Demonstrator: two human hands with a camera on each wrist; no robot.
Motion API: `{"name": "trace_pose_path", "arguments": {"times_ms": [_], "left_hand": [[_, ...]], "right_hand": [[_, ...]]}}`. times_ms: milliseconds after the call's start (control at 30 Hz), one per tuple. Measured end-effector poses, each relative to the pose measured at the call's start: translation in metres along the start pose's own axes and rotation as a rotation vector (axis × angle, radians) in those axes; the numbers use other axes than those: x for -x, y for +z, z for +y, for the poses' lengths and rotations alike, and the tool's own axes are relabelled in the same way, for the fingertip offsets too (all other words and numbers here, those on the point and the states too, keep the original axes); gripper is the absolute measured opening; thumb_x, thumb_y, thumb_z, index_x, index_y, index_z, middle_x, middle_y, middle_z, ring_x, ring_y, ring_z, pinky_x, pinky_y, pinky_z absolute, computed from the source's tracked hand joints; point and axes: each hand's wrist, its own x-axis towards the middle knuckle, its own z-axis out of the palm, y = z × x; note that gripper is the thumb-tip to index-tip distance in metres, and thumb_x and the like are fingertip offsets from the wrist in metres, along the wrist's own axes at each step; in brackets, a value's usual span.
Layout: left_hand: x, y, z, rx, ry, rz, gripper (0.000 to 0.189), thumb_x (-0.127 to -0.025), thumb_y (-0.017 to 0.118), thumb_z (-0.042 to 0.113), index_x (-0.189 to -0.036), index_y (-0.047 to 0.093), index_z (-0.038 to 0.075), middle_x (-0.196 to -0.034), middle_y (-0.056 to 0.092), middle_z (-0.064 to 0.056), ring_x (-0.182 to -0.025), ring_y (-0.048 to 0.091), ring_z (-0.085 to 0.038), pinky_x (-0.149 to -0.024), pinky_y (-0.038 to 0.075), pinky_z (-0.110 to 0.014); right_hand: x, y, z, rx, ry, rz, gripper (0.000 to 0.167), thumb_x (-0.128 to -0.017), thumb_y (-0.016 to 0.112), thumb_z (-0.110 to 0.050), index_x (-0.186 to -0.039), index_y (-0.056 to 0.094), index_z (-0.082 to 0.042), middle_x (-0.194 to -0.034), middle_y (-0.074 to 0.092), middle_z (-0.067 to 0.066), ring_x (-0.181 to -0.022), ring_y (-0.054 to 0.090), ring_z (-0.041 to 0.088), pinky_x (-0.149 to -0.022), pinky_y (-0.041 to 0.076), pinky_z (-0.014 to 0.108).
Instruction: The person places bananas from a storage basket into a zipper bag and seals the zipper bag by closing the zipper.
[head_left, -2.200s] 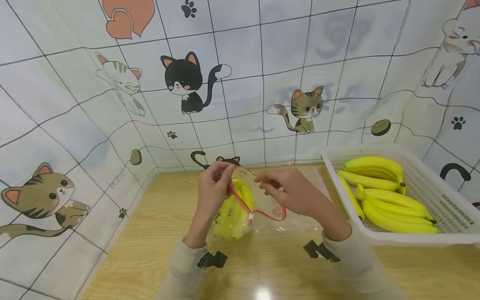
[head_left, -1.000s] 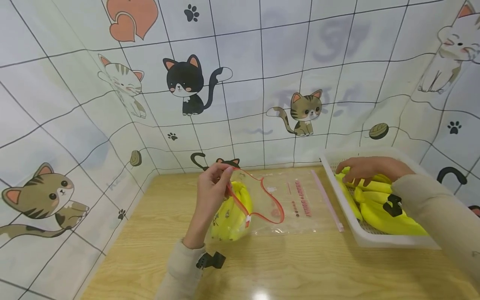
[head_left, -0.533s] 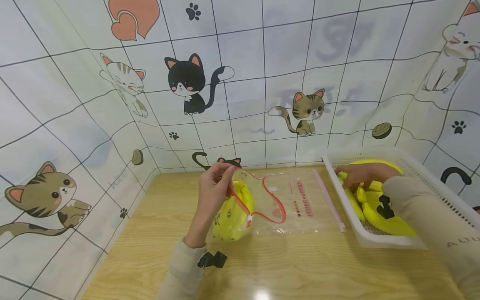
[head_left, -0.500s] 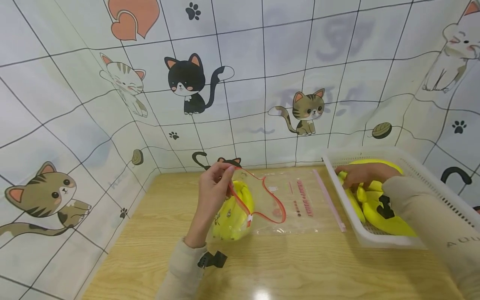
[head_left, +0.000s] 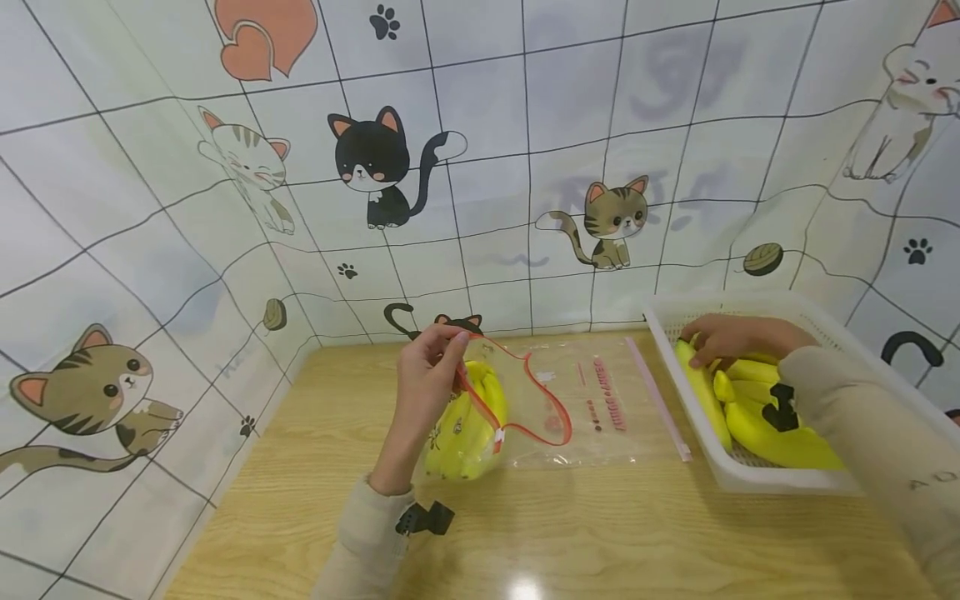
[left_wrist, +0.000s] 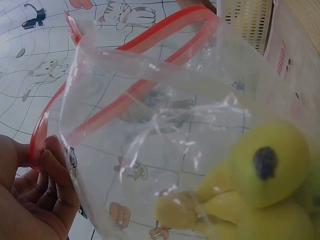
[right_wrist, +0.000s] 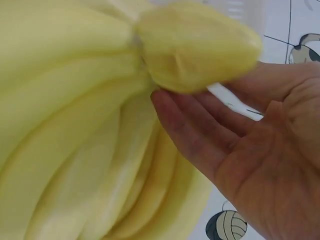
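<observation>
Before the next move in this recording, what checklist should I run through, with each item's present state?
1. Left grip pinching the rim of the red-edged bag: ok.
2. That bag's mouth open: ok, its red edges stand apart.
3. Bagged bananas inside it: ok, visible through the plastic.
4. Right grip at the unbagged bananas in the white basket: ok.
5. Its hold on them secure: cannot tell.
6. Pink-edged bag held open: not ok, flat on the table.
</observation>
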Motion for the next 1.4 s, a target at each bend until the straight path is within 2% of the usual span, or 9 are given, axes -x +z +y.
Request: {"name": "trace_pose_path", "arguments": {"times_ms": [133,267,367,567,700,900,1200,1400], "left_hand": [[0.000,0.001,0.000,0.000,-0.004,0.000,0.019,-0.103,0.065,0.024,-0.111,0.071,0.008,-0.069,0.057,-0.007,-0.049,0.052,-0.016,-0.047,0.048,-0.022],[-0.001,0.001,0.000,-0.001,-0.007,0.001,0.019,-0.103,0.065,0.024,-0.111,0.071,0.008,-0.069,0.057,-0.006,-0.049,0.052,-0.016,-0.047,0.048,-0.022],[-0.001,0.002,0.000,-0.002,-0.004,0.002,0.018,-0.103,0.065,0.024,-0.111,0.071,0.008,-0.070,0.057,-0.006,-0.049,0.052,-0.015,-0.047,0.048,-0.022],[-0.002,0.003,0.000,-0.006,0.016,0.001,0.017,-0.104,0.064,0.022,-0.110,0.071,0.008,-0.069,0.056,-0.006,-0.049,0.051,-0.015,-0.047,0.047,-0.021],[-0.002,0.003,-0.001,0.001,0.014,-0.003,0.018,-0.104,0.064,0.024,-0.110,0.071,0.008,-0.069,0.056,-0.005,-0.049,0.051,-0.015,-0.047,0.047,-0.022],[-0.002,0.004,-0.002,0.000,0.018,-0.004,0.017,-0.104,0.064,0.024,-0.109,0.071,0.009,-0.068,0.056,-0.006,-0.048,0.049,-0.015,-0.047,0.045,-0.021],[-0.002,0.004,-0.003,-0.013,0.038,0.001,0.019,-0.103,0.065,0.026,-0.107,0.072,0.009,-0.067,0.056,-0.006,-0.048,0.048,-0.015,-0.046,0.045,-0.022],[-0.003,0.005,-0.003,-0.013,0.061,0.001,0.020,-0.104,0.064,0.025,-0.107,0.071,0.007,-0.066,0.056,-0.005,-0.047,0.049,-0.014,-0.045,0.046,-0.024]], "right_hand": [[0.006,-0.008,-0.002,-0.016,-0.028,-0.001,0.068,-0.101,0.066,-0.018,-0.146,0.027,0.015,-0.140,0.044,0.046,-0.116,0.063,0.038,-0.096,0.059,0.051],[0.013,-0.017,-0.008,-0.019,-0.076,0.047,0.052,-0.101,0.062,-0.010,-0.141,0.035,0.011,-0.131,0.059,0.033,-0.109,0.064,0.029,-0.096,0.059,0.051],[0.018,-0.023,-0.011,-0.010,-0.110,0.100,0.047,-0.103,0.058,-0.007,-0.141,0.037,0.011,-0.128,0.062,0.028,-0.110,0.065,0.030,-0.097,0.059,0.053],[0.029,-0.034,-0.017,0.075,-0.158,0.233,0.045,-0.106,0.054,-0.008,-0.143,0.036,0.011,-0.131,0.060,0.035,-0.118,0.065,0.044,-0.093,0.059,0.057],[0.036,-0.039,-0.024,0.105,-0.171,0.353,0.043,-0.106,0.054,-0.007,-0.143,0.039,0.009,-0.130,0.061,0.036,-0.115,0.066,0.044,-0.089,0.061,0.054],[0.047,-0.047,-0.043,0.137,-0.195,0.474,0.043,-0.106,0.055,-0.006,-0.144,0.042,0.007,-0.130,0.060,0.037,-0.111,0.068,0.045,-0.085,0.062,0.048],[0.069,-0.057,-0.081,0.245,-0.208,0.589,0.045,-0.107,0.056,-0.014,-0.147,0.043,-0.001,-0.132,0.062,0.035,-0.106,0.070,0.043,-0.087,0.058,0.056],[0.075,-0.050,-0.108,0.284,-0.276,0.630,0.046,-0.106,0.059,-0.018,-0.147,0.045,-0.005,-0.132,0.065,0.029,-0.119,0.065,0.045,-0.096,0.052,0.064]]}}
